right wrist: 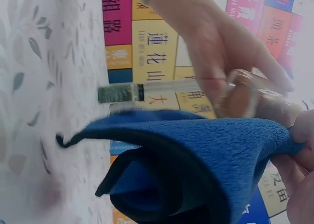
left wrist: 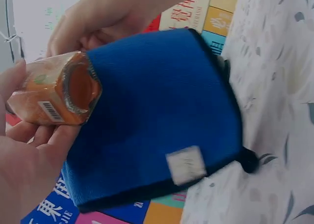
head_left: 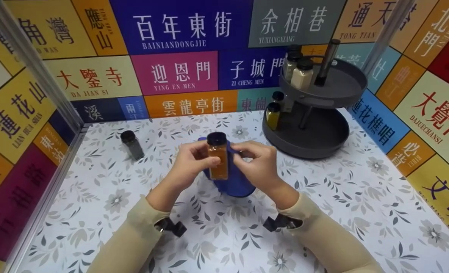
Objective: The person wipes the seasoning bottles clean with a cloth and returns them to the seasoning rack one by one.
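While the left hand [head_left: 188, 165] grips the black-capped spice jar [head_left: 219, 167] upright above the floral tabletop [head_left: 95, 235], the right hand's [head_left: 260, 161] fingers pinch the blue cloth [head_left: 237, 185] right behind it. Looks like wiping, imo; next move calls for cloth snug on glass.

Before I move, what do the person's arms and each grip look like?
The left arm wears a plain beige fabric sleeve, the right arm a matching beige fabric sleeve. Near the left cuff sits a small angular black device; near the right, a similar black device. The left grip and right grip wear no gloves. No cables show.
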The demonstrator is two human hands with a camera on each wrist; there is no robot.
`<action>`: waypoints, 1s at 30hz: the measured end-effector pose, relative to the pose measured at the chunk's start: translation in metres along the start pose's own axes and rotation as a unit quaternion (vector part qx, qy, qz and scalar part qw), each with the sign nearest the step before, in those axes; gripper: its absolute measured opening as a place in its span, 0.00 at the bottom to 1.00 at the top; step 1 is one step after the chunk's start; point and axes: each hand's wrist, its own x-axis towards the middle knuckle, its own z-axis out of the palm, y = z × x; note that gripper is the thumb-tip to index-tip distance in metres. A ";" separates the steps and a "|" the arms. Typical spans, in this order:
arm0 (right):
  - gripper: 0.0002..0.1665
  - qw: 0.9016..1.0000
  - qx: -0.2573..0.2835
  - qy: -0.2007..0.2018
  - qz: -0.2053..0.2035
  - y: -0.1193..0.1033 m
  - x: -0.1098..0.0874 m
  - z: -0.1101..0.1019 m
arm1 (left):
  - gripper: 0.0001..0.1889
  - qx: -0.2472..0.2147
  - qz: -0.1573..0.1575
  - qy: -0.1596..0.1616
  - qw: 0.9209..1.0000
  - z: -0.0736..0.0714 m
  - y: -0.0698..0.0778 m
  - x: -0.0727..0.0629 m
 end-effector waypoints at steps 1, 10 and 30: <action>0.14 1.000 0.000 0.005 -0.002 0.000 0.002 -0.002 | 0.18 0.011 -0.004 -0.011 1.000 0.001 -0.002 0.000; 0.11 1.000 -0.009 0.012 -0.026 -0.008 0.006 -0.007 | 0.19 0.077 0.010 -0.005 0.997 0.006 -0.005 -0.001; 0.15 0.994 -0.059 -0.039 -0.086 -0.003 -0.007 0.007 | 0.13 0.058 0.006 0.114 0.992 -0.002 0.004 0.002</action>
